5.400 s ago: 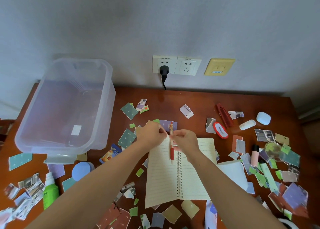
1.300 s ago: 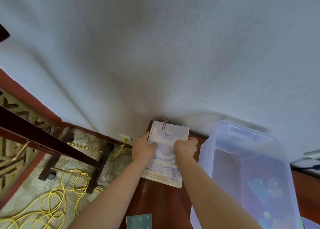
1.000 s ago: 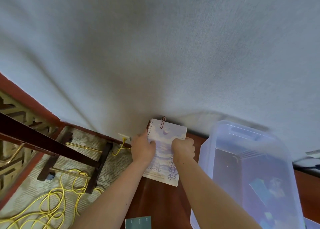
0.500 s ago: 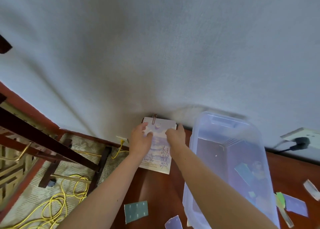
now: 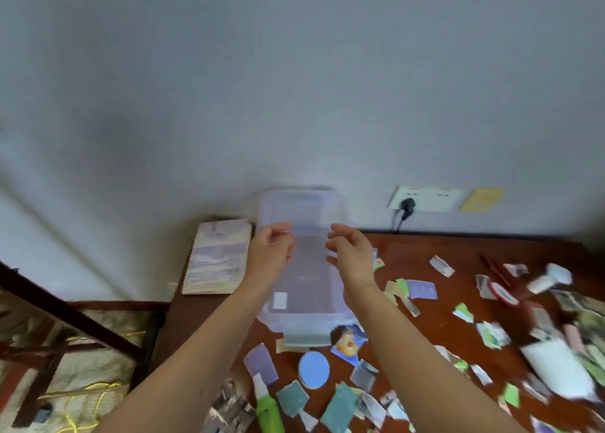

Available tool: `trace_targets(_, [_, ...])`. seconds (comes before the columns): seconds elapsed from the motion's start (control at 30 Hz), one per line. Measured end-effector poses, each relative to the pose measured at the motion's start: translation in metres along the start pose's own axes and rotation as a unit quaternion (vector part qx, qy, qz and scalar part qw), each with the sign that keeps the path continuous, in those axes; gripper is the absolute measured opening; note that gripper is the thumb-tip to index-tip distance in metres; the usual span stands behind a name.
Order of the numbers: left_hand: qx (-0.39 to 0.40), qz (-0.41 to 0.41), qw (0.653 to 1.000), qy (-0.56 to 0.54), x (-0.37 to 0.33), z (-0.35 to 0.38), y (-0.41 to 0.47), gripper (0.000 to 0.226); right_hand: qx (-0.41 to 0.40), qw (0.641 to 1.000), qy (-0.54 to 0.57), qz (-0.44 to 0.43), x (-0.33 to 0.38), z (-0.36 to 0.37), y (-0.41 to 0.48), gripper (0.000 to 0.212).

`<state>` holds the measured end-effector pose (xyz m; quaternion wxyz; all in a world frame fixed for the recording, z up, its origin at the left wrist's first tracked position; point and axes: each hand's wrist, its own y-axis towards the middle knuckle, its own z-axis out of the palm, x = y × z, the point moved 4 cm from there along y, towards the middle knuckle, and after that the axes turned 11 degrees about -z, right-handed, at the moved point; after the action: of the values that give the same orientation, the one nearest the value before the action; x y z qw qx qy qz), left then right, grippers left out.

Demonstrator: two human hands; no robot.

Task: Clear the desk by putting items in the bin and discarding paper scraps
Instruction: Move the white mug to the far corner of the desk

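Observation:
The closed spiral notebook (image 5: 217, 257) with a pale purple cover lies at the desk's far left corner against the wall. A clear plastic bin (image 5: 302, 319) stands to its right. My left hand (image 5: 270, 256) and my right hand (image 5: 352, 256) hover above the bin, fingers relaxed, holding nothing. Several coloured paper scraps (image 5: 422, 290) lie scattered over the brown desk (image 5: 458, 328). The view is blurred by motion.
A green glue bottle (image 5: 268, 409) and a blue round disc (image 5: 313, 369) lie near the front. A red stapler (image 5: 501, 292), white erasers (image 5: 550, 279) and a white pad (image 5: 556, 372) sit at right. A plugged wall socket (image 5: 424, 200) is behind. Yellow cable (image 5: 88, 403) lies on the floor, left.
Both hands let go of the notebook, which now lies at the desk's left corner. The hands moved right over the bin, and the view swung right.

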<state>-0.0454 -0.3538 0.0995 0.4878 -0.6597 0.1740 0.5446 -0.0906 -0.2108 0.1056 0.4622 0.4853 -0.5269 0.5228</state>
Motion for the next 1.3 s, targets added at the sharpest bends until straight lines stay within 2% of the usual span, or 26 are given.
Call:
trace_targets(0.33, [0.173,-0.077,0.975,0.115,0.096,0.194,-0.083,0.017,-0.112,0.989,-0.057,0.078,-0.047,-0.226,-0.027,0.026])
trace_targets(0.53, [0.204,-0.095,0.960,0.169,0.149,0.322,-0.134,0.018,-0.128,0.982,-0.099,0.101,-0.067,-0.369,-0.021,0.022])
trace_targets(0.67, [0.196,-0.138,0.957,0.161,0.170,0.353,-0.137,0.020,-0.119,0.982,-0.114,0.094,-0.071,-0.400,-0.013,0.026])
trace_targets(0.83, [0.171,-0.214,0.950,0.150,0.203,0.422,-0.150,0.022,-0.086,0.981,-0.138,0.106,-0.090,-0.473,0.020,0.029])
trace_targets(1.07, [0.101,-0.257,0.942,0.193,0.239,0.466,-0.143,0.052,0.032,0.974,-0.158,0.161,-0.112,-0.515,0.042,0.045])
trace_targets(1.17, [0.073,-0.268,0.939,0.204,0.253,0.476,-0.139,0.051,0.082,0.963,-0.168,0.196,-0.125,-0.520,0.044,0.051])
trace_targets(1.3, [0.076,-0.285,0.942,0.158,0.259,0.481,-0.144,0.044,0.123,0.953,-0.159,0.225,-0.132,-0.520,0.045,0.054])
